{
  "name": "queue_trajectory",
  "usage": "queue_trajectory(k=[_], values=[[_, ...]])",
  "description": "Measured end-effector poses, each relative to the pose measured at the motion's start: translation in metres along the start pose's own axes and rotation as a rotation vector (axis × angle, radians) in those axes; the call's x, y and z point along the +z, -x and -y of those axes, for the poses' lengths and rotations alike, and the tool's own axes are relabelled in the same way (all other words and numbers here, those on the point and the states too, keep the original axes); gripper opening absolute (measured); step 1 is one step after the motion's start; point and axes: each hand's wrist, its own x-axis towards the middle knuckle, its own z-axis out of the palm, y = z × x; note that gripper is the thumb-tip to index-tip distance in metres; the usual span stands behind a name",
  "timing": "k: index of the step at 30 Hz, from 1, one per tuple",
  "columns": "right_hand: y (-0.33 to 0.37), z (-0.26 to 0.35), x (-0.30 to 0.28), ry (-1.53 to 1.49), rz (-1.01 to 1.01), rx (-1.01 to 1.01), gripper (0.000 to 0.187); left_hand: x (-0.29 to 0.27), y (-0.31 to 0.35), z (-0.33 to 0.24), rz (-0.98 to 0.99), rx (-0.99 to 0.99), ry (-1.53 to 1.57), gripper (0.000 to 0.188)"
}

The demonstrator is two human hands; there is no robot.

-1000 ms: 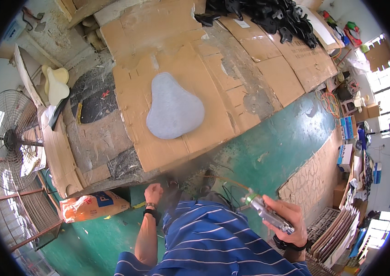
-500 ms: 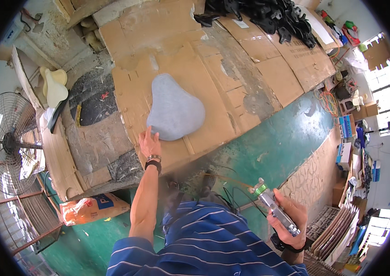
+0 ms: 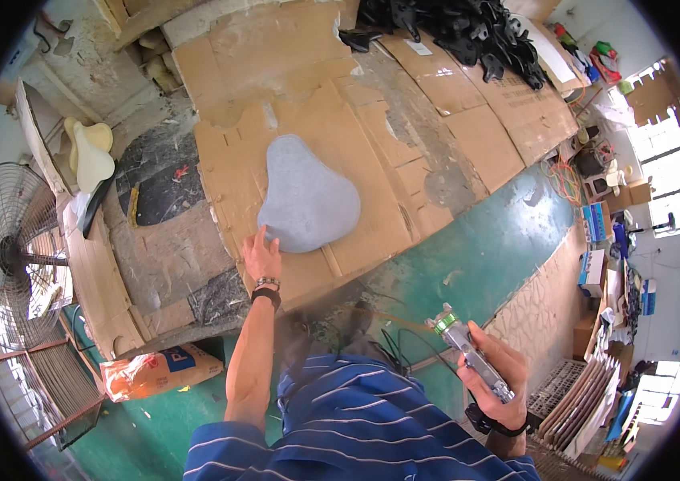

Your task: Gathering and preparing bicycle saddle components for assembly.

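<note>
A grey bicycle saddle (image 3: 305, 196), pear-shaped and smooth, lies on cardboard with its narrow end pointing away from me. At its lower left edge is my left hand (image 3: 262, 257), fingers apart, the fingertips touching or very near the rim. My right hand (image 3: 499, 377) is closed around a silver spray gun (image 3: 468, 350) with a green ring near its front end. The gun is held over the floor to the right of my body, tilted toward the table and apart from the saddle. Dark hoses run near it.
Cardboard sheets (image 3: 484, 144) cover the worktable. Black moulded parts (image 3: 468, 36) are heaped at its far right. Cream saddle shapes (image 3: 93, 156) stand at the left, near a large fan (image 3: 10, 255). An orange sack (image 3: 159, 373) lies below the table's front edge.
The view has shifted slightly. My left hand stays at the saddle's lower left edge, its index finger more raised. The spray gun has moved a little left and up.
</note>
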Motion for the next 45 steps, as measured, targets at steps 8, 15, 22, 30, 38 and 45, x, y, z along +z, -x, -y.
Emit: queue_trajectory(k=[8, 15, 22, 30, 38, 45], values=[[0.007, 0.022, 0.018, 0.033, -0.040, 0.057, 0.065, -0.008, -0.004, 0.001, 0.012, 0.042, 0.051, 0.048], [0.020, 0.032, 0.022, 0.115, -0.034, 0.184, 0.064, -0.007, -0.006, 0.006, 0.026, 0.045, 0.081, 0.048], [0.009, 0.009, 0.010, -0.003, -0.032, 0.142, 0.064, -0.001, -0.009, 0.001, -0.030, 0.014, -0.042, 0.045], [-0.016, -0.025, -0.020, 0.029, 0.120, -0.009, 0.065, 0.028, -0.009, 0.003, -0.016, -0.237, 0.144, 0.044], [-0.040, -0.038, -0.040, 0.007, 0.264, -0.071, 0.067, 0.038, 0.014, 0.008, -0.056, -0.815, 1.308, 0.051], [-0.053, -0.038, -0.056, 0.000, 0.255, -0.088, 0.067, 0.027, 0.019, -0.008, -0.078, -0.780, 1.353, 0.051]])
